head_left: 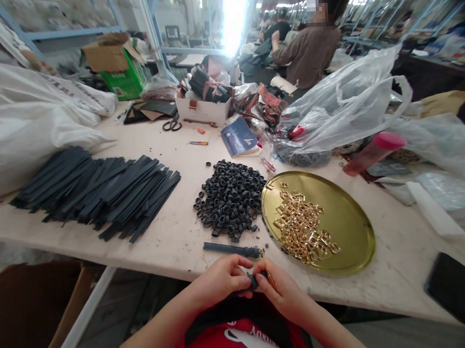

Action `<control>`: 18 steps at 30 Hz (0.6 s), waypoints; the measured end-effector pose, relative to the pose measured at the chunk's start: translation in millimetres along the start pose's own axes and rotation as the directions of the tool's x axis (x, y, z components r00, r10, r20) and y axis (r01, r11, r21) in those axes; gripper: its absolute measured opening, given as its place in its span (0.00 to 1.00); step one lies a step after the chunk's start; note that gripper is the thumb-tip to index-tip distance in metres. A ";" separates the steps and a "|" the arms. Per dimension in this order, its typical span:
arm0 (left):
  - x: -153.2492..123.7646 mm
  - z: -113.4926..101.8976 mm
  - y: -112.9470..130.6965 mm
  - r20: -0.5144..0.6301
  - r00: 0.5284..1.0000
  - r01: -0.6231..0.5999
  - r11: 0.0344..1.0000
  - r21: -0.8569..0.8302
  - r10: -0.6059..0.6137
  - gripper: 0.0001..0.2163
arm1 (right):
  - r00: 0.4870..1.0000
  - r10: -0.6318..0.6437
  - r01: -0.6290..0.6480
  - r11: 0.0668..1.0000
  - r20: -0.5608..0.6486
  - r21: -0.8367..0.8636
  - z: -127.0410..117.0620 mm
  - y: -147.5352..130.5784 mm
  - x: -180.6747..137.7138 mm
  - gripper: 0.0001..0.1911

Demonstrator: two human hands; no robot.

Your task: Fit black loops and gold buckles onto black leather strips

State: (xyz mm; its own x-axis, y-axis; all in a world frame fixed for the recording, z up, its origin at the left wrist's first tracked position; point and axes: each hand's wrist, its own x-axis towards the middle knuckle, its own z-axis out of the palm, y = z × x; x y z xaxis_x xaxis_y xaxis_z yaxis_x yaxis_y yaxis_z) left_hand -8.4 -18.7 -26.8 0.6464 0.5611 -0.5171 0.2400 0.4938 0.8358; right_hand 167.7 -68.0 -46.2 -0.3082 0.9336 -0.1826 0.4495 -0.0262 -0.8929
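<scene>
Just off the table's front edge, my left hand point(231, 279) and my right hand point(275, 285) meet, pinching a dark strap point(252, 282) between them. A gold buckle point(271, 280) shows at my right fingers; much of the strap is hidden by the hands. Right beyond them on the table lies another dark strap point(230, 249) with a gold buckle at its right end. Farther back is a heap of small black loops point(234, 200). To its right, a round gold tray point(348, 225) bears a pile of gold buckles point(303, 227).
Many dark strips point(109, 196) lie stacked at the left beside white sacks point(27, 117). Scissors point(172, 126), a blue booklet point(239, 137) and a white box point(203, 110) are farther back. At the right are plastic bags point(341, 106), a pink-lidded bottle point(374, 153) and a black phone-like slab point(453, 287). A person point(307, 50) sits beyond.
</scene>
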 end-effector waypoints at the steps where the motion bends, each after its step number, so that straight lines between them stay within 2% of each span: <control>1: 0.5 1.3 0.0 0.007 1.000 0.003 1.000 0.006 -0.003 0.15 | 1.000 0.000 0.000 1.000 0.007 0.010 -0.3 -0.6 -1.3 0.07; 4: 0.2 3.1 0.9 0.040 0.999 0.006 1.000 -0.004 -0.006 0.16 | 1.000 0.012 -0.010 0.994 -0.015 0.105 3.0 0.0 -4.6 0.09; 7: -3.8 0.2 2.5 0.076 0.996 0.039 0.998 0.053 -0.043 0.12 | 0.993 0.040 -0.019 0.981 -0.109 0.194 10.0 2.3 -6.0 0.11; 9: -7.1 -2.7 2.7 0.091 0.992 0.067 0.981 0.181 -0.085 0.11 | 0.985 0.035 -0.003 0.983 -0.171 0.186 13.8 2.8 -5.8 0.11; 12: -9.6 -4.4 1.1 0.060 0.995 0.052 0.933 0.357 -0.079 0.14 | 0.986 -0.014 0.038 0.989 -0.163 0.146 16.7 2.3 -4.6 0.11; 15: -8.4 -3.4 -0.4 0.020 0.999 0.023 0.908 0.419 -0.034 0.14 | 0.985 -0.045 0.064 0.992 -0.165 0.111 18.8 4.0 -2.7 0.11; 18: -7.6 -4.5 -1.1 0.028 0.999 0.013 0.904 0.426 -0.027 0.13 | 0.980 -0.049 0.065 0.995 -0.193 0.077 22.8 9.2 -0.7 0.12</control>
State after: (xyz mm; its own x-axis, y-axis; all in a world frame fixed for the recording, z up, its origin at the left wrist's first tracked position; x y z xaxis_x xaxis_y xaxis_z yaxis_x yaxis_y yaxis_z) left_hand -16.9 -20.5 -24.6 0.6595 0.5291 -0.5340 0.5340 0.1703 0.8282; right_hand 153.0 -77.1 -63.7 -0.1620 0.9852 -0.0554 0.3630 0.0073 -0.9318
